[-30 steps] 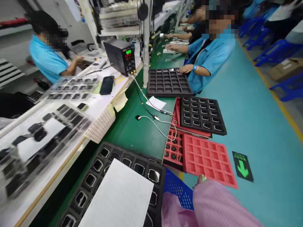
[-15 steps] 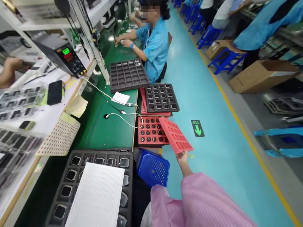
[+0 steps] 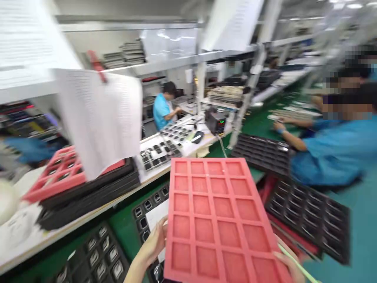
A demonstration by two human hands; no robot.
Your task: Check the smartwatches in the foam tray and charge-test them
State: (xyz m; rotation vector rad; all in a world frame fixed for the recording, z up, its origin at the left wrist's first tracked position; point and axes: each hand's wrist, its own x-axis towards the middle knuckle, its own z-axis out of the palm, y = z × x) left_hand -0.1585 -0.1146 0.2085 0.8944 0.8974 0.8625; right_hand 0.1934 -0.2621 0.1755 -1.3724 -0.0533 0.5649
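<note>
A red foam tray (image 3: pixel 216 212) with rows of square pockets is held up in front of me, its pockets bare. At its left edge, my left hand (image 3: pixel 156 239) grips the side, the fingertips partly behind the tray. My right hand (image 3: pixel 290 261) clasps the lower right edge, thumb on top. A thin yellow-green strip (image 3: pixel 296 263) shows at that hand. Behind the tray lies a black tray (image 3: pixel 141 204) of square parts, with white paper (image 3: pixel 157 214) on it.
At right, a black tray (image 3: pixel 309 220) tops a stack with red trays. Another dark tray (image 3: pixel 262 151) is near a co-worker in blue (image 3: pixel 338 149). Lower left stands a black tray (image 3: pixel 100 255) with parts. Paper sheets (image 3: pixel 103 114) hang over a red tray (image 3: pixel 63 169) on the shelf.
The red tray has come up from the stack at the right to in front of me. My left hand is now on it too. My view has swung left and up.
</note>
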